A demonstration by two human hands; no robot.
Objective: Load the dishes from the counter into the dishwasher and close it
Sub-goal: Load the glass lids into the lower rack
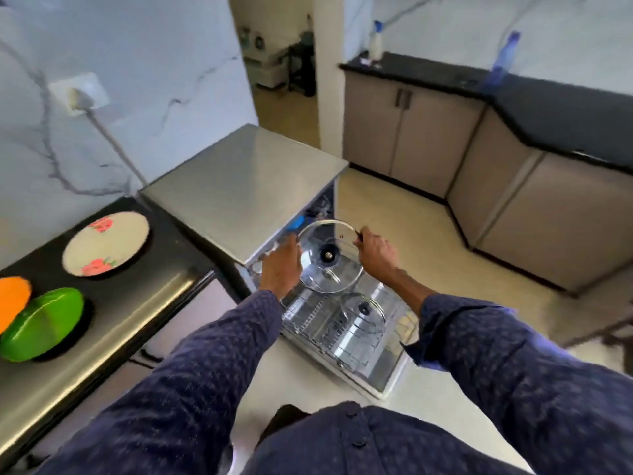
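I hold a round glass lid with a black knob over the open dishwasher. My left hand grips its left rim and my right hand grips its right rim. Below it, a second glass lid stands in the pulled-out wire rack. On the black counter to the left lie a white floral plate, a green plate and an orange plate at the frame's edge.
A wall socket with a cable sits above the counter. Grey cabinets under a black worktop line the far right, with a spray bottle and a blue bottle on top. A doorway opens at the back.
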